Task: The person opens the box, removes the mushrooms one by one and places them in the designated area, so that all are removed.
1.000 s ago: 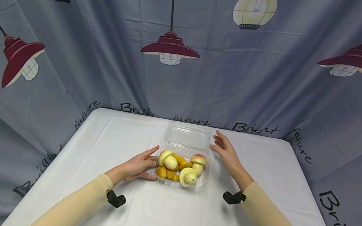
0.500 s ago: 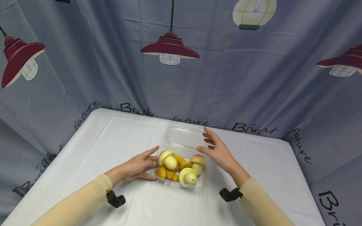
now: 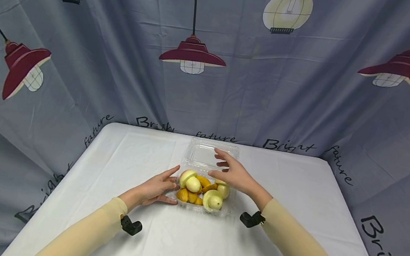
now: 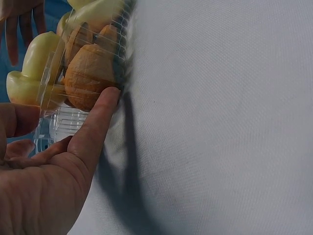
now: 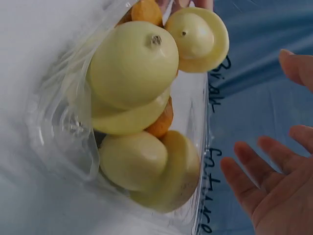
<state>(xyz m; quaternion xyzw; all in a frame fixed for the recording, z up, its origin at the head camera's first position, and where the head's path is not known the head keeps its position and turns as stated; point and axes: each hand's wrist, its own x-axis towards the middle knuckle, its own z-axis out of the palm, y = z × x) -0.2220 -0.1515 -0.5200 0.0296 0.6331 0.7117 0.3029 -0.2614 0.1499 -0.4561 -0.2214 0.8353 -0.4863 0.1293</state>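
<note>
A clear plastic clamshell box (image 3: pixel 228 209) stands on the table with its lid (image 3: pixel 201 155) folded back, away from me. Inside lie several pale yellow-green mushroom shapes (image 3: pixel 213 200), plump-stemmed, and smaller orange-brown pieces (image 3: pixel 182 194). My left hand (image 3: pixel 152 187) steadies the box's left side with spread fingers; in the left wrist view a fingertip (image 4: pixel 111 93) touches the wall beside a brown piece (image 4: pixel 88 73). Over the box's back right hovers my right hand (image 3: pixel 239 178), fingers extended and holding nothing, partly covering one mushroom shape. The right wrist view shows it apart from the mushroom shapes (image 5: pixel 134 63).
A white cloth covers the table (image 3: pixel 187 249). Behind and at both sides hangs a grey-blue curtain (image 3: pixel 209 102) printed with lamps and lettering. Black wrist cameras sit on the left wrist (image 3: pixel 131 226) and the right wrist (image 3: pixel 252 219).
My right hand has moved left and slightly toward me, from beside the lid to above the box's contents. My left hand and the box have stayed put.
</note>
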